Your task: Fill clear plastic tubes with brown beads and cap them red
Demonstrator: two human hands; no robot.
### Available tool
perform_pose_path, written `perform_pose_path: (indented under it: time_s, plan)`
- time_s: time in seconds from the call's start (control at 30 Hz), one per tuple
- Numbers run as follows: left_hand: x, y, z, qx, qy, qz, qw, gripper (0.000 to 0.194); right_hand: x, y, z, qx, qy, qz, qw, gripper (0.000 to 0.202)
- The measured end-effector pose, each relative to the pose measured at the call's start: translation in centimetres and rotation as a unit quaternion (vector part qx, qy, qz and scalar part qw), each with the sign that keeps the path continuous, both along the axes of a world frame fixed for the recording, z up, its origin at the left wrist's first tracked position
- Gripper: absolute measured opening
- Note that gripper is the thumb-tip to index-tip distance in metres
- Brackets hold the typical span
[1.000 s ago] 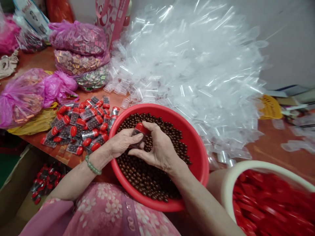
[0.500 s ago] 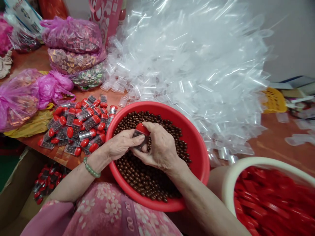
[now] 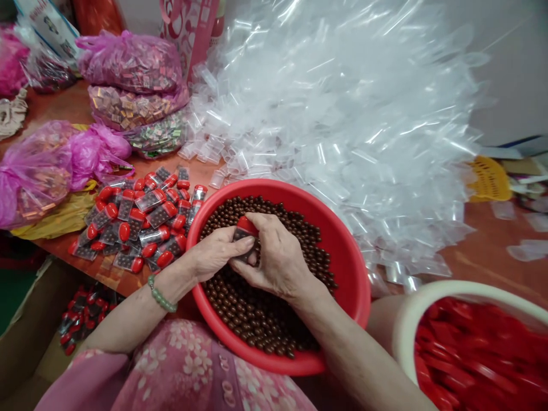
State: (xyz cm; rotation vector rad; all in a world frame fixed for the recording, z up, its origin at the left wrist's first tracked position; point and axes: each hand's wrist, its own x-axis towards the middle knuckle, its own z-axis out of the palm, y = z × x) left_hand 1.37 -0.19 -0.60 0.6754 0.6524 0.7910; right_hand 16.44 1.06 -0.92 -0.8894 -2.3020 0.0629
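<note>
Over a red basin (image 3: 346,251) of small brown balls (image 3: 252,319), my two hands meet around one clear plastic container with a red cap (image 3: 245,226). My left hand (image 3: 218,251), with a green bead bracelet (image 3: 161,295) at its wrist, pinches the container from the left. My right hand (image 3: 278,257) is closed round its other side, fingers at the red cap. Dark balls seem to show through the clear wall, partly hidden by my fingers. To the left, a pile of filled, red-capped containers (image 3: 149,201) lies on the table.
A large heap of clear empty containers (image 3: 342,114) covers the back. At right stands a cream tub (image 3: 405,325) of red caps (image 3: 475,354). Pink bags (image 3: 132,63) sit at back left. A cardboard box (image 3: 25,325) below the table edge holds more filled containers (image 3: 83,314).
My hands stay closed on the container in nearly the same pose. The whole view has shifted slightly, so most things appear a little further right and lower.
</note>
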Motion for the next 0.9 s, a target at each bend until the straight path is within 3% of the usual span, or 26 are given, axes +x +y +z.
perform_pose_path:
  time_s: [0.27,0.57,0.77,0.9]
  plan:
    - [-0.3,-0.3,-0.2,0.016,-0.013,-0.021,1.000,0.045,-0.1,-0.2,0.1,0.031,0.007,0.008,0.999,0.058]
    - [-0.8,-0.5,0.1,0.009,-0.035,-0.022,0.999,0.043,-0.3,-0.4,-0.1,-0.025,0.031,0.011,0.999,0.062]
    - [-1.1,-0.1,0.1,-0.033,-0.049,0.001,0.998,0.046,-0.3,-0.1,0.0,-0.094,0.034,0.010,0.995,0.073]
    - [-0.8,1.0,0.0,-0.116,-0.047,-0.001,0.992,0.064,-0.3,0.1,0.0,-0.092,-0.002,-0.010,0.996,0.062]
